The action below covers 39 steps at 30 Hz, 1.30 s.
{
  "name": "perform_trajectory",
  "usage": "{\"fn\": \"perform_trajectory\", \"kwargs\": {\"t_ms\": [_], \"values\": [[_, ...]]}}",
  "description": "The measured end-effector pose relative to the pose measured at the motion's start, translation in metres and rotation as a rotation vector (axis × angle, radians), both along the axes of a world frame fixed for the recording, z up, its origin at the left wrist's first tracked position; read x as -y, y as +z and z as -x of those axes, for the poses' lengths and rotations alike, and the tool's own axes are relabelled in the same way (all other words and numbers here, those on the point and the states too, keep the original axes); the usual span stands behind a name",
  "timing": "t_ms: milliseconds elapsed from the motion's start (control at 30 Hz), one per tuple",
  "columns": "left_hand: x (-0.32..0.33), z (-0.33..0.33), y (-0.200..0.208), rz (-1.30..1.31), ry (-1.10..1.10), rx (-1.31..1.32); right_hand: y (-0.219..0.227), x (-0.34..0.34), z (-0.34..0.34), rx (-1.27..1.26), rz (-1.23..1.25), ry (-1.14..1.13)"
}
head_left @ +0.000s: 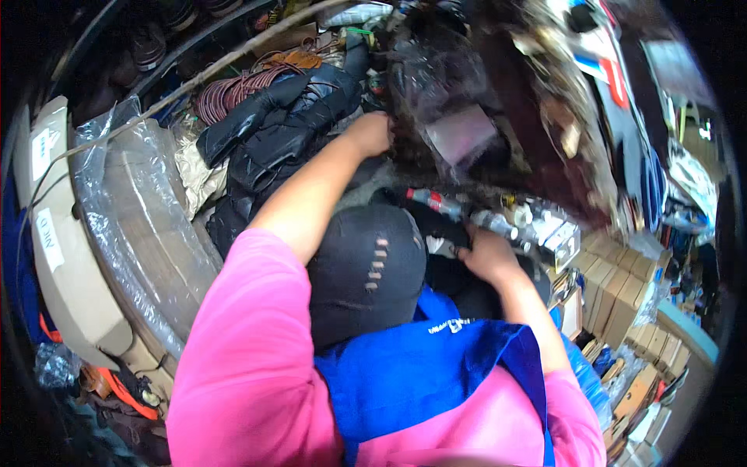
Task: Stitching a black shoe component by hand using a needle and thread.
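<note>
My left hand (372, 134) reaches forward with its fingers curled at the edge of a dark work surface. What they close on is hidden. Beside it lies a pile of black padded material (284, 128). A crumpled clear plastic bag (447, 82) and a pale flat piece (463, 134) lie just to its right. Lower down, my right hand (492, 255) rests beside several small clear bottles (496, 224), its thumb out to the left and its other fingers mostly hidden. A bottle with a red cap and label (434, 201) lies tilted beyond it.
My black-trousered knee (366, 272) is bent between my arms, with a blue apron (436, 381) below. Coiled reddish cord (241, 93) lies at the back left. A plastic-wrapped board (144, 210) stands on the left. Stacked brown cartons (615, 284) are at the right.
</note>
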State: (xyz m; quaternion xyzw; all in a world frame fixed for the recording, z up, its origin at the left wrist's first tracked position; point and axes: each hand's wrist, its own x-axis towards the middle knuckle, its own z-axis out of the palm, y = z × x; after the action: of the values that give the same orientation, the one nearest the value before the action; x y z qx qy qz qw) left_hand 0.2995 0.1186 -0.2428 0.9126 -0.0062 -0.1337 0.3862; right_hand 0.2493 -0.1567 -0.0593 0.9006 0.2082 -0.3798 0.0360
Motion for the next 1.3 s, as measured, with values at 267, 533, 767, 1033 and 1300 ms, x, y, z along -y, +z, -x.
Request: {"fn": "perform_trajectory", "kwargs": {"t_ms": [267, 533, 767, 1033, 1300], "values": [[-0.050, 0.117, 0.170, 0.124, 0.116, -0.035, 0.040, 0.014, 0.001, 0.091, -0.178, 0.014], [0.049, 0.163, 0.323, -0.302, -0.327, 0.413, 0.120, 0.070, 0.035, 0.206, -0.707, 0.071], [0.117, 0.191, 0.350, -0.491, -0.342, 0.507, 0.152, 0.107, 0.061, 0.467, -0.948, 0.031], [0.129, 0.195, 0.455, -0.733, -0.157, 1.008, 0.153, 0.056, 0.095, 0.306, -1.967, -0.524], [0.082, 0.202, 0.458, -0.966, -0.101, 1.130, 0.203, 0.036, 0.092, -0.046, -1.772, -0.468]]}}
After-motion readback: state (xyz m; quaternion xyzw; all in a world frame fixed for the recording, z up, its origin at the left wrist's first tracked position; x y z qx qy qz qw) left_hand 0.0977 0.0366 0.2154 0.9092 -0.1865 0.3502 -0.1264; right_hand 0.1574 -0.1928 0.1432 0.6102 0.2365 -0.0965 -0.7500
